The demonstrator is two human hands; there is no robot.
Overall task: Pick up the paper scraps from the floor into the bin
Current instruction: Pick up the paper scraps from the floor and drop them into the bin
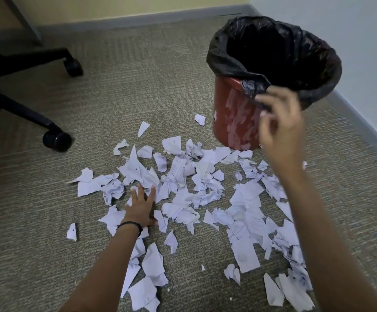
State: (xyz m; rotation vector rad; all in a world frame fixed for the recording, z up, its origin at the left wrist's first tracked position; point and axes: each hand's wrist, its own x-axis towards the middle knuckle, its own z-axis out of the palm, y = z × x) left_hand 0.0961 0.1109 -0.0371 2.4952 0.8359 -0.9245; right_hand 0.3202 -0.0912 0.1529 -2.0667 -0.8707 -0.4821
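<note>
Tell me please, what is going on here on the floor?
A person is clearing torn paper scraps from the carpet. The left hand lies flat on the scraps. The right hand is raised at the rim of the red bin, blurred; whether it holds anything is unclear. Many scraps lie around.

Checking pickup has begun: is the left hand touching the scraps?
Touching. Head view shows the left hand lying flat on scraps, fingers spread.

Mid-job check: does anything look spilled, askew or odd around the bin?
Torn paper scraps lie strewn across the carpet in front of the red bin. Its black liner sits unevenly: on the near side it is bunched up and leaves the red rim bare.
</note>
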